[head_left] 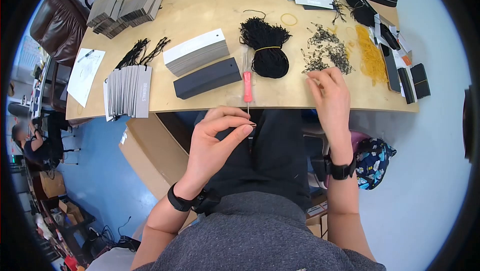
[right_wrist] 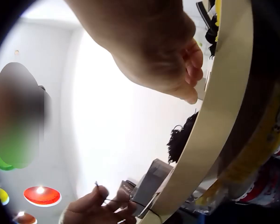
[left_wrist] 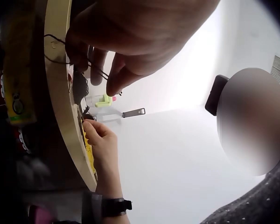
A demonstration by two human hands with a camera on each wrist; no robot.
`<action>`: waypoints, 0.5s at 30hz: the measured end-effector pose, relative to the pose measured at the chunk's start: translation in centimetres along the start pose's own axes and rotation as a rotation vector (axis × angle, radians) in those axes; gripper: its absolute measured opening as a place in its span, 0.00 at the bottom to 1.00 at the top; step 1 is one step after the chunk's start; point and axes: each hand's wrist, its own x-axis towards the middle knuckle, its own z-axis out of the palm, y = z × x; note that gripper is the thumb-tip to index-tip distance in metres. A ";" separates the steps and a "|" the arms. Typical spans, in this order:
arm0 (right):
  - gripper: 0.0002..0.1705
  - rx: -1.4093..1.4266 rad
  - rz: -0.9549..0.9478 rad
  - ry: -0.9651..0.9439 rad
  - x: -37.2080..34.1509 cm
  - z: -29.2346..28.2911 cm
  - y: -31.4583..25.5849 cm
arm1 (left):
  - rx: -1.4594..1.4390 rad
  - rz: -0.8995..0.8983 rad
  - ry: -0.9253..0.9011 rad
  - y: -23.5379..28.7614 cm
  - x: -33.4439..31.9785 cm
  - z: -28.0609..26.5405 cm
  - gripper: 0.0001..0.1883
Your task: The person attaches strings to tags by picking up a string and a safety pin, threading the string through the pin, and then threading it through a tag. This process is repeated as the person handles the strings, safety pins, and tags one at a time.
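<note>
Close to the table's front edge, my left hand (head_left: 216,138) pinches a thin black cord (left_wrist: 101,71) between thumb and fingers; part of the cord hangs in a loop in the left wrist view. My right hand (head_left: 332,98) is at the front of a pile of small dark safety pins (head_left: 327,51), with its fingers bent and thumb near the index finger. Whether a pin is between these fingertips is hidden. A red-handled tool (head_left: 247,87) with a thin metal shaft lies at the edge, above the left hand, beside a bundle of black cords (head_left: 270,61).
White tags (head_left: 195,51) and dark tags (head_left: 207,78) stand in stacks left of the tool. Corded tags (head_left: 127,91) overlap the front edge. Yellow rubber bands (head_left: 370,53) and a phone (head_left: 390,68) lie right of the pins. An open cardboard box (head_left: 150,151) is below the table.
</note>
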 end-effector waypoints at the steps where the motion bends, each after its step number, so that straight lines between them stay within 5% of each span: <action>1: 0.06 -0.041 0.002 -0.003 0.5 0.0 0.7 | -0.001 0.003 0.001 0.1 0.0 -0.1 0.05; 10: 0.04 -0.339 -0.282 -0.002 2.2 0.8 1.6 | 0.195 0.085 0.022 0.4 0.4 -0.4 0.05; 15: 0.05 -0.016 -0.088 -0.034 1.1 0.4 0.0 | 0.010 -0.055 0.036 0.0 0.4 -0.3 0.06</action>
